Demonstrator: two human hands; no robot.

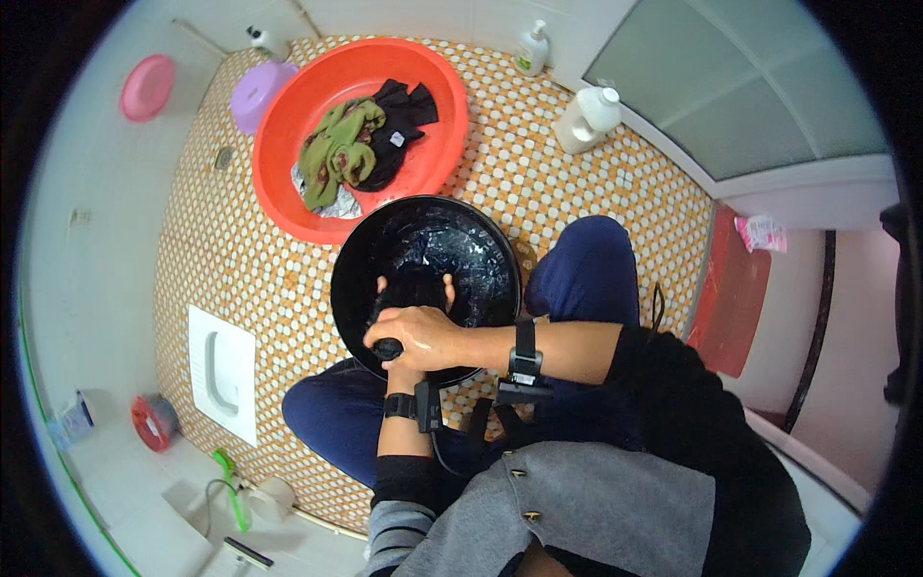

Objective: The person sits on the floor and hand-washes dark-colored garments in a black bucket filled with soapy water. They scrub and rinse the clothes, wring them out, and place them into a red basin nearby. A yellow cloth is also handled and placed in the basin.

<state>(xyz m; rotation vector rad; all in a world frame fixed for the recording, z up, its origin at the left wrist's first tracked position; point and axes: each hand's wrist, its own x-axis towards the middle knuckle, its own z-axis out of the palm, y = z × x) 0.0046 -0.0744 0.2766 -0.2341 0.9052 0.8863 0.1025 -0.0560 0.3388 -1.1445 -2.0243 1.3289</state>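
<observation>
A black basin stands between my bent knees, its inside wet and shiny. Over it, my right hand grips a bunched end of dark wet cloth. My left hand is mostly hidden under that cloth and my right hand; its fingertips curl up around the cloth's far sides. Just beyond, partly overlapped by the black basin, a large red basin holds a green patterned garment, a black garment and a pale crumpled piece.
A white jug and a pump bottle stand on the tiled floor at far right. A purple basin touches the red one. At left are a squat toilet and a red-rimmed bucket. A frosted door stands right.
</observation>
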